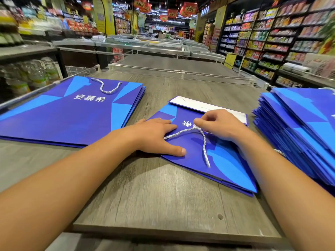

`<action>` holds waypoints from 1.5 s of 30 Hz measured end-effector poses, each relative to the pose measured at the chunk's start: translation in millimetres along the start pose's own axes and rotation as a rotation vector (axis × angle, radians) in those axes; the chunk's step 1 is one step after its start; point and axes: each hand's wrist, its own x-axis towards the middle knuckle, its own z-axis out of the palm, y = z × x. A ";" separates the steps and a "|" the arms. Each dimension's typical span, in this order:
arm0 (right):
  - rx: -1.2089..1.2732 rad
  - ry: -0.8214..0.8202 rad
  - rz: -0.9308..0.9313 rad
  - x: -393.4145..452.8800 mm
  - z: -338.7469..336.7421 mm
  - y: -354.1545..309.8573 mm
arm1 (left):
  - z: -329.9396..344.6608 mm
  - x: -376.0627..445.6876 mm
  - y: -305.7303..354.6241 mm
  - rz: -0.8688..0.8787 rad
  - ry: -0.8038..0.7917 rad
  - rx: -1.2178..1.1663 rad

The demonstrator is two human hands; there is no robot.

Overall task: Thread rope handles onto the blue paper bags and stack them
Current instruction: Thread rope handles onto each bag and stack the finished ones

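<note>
blue paper bag [217, 160] lies flat on the worktop [163, 196], long axis diagonal, mouth toward the person; left hand [155, 137] presses it with straight fingers, right hand [215, 124] pinches the rope handle [204, 140].

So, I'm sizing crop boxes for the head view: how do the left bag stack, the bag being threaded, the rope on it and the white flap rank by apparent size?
1. left bag stack, though it sits close and wide-angle distortion inflates it
2. bag being threaded
3. white flap
4. rope
</note>
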 end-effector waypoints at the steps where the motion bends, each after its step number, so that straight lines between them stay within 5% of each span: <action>1: 0.059 0.028 0.003 -2.0 -4.0 -0.3 | -0.1 1.8 -0.3 -0.031 0.016 -0.005; 5: -0.033 0.102 0.105 -4.8 -14.9 3.6 | 1.9 11.2 -2.3 -0.161 0.105 -0.038; 11: -0.410 -0.156 0.340 -13.0 -32.9 0.3 | 2.9 20.0 -8.8 -0.205 0.246 -0.128; 14: -0.304 -0.152 0.360 -13.1 -33.9 4.3 | -0.5 14.1 -9.1 -0.162 0.316 -0.242; 18: 0.103 0.047 0.416 -7.1 -31.1 16.1 | -11.5 8.1 -21.8 -0.181 0.520 -0.499; 22: 0.049 0.080 0.404 -1.5 -26.2 26.2 | -15.4 6.2 -34.2 -0.176 0.618 -0.834; 27: 0.341 0.195 0.424 3.4 -27.7 38.8 | -27.2 -1.7 -35.2 -0.003 0.738 -1.422; 31: 0.436 0.276 0.422 7.0 -24.1 44.2 | -36.6 -10.1 -27.5 -0.044 0.737 -1.747; 34: 0.507 0.306 0.423 10.8 -20.9 46.7 | -35.0 -13.7 -21.2 -0.130 0.624 -1.828; 38: 0.559 0.314 0.426 14.0 -21.1 50.0 | -31.3 -13.1 -25.0 -0.152 0.508 -1.652; 42: 0.567 0.264 0.366 9.8 -22.9 48.3 | -34.8 -16.6 -28.3 -0.118 0.598 -1.585; 45: 0.596 0.228 0.293 1.9 -27.2 37.4 | -42.6 -20.2 -36.8 -0.073 0.710 -1.806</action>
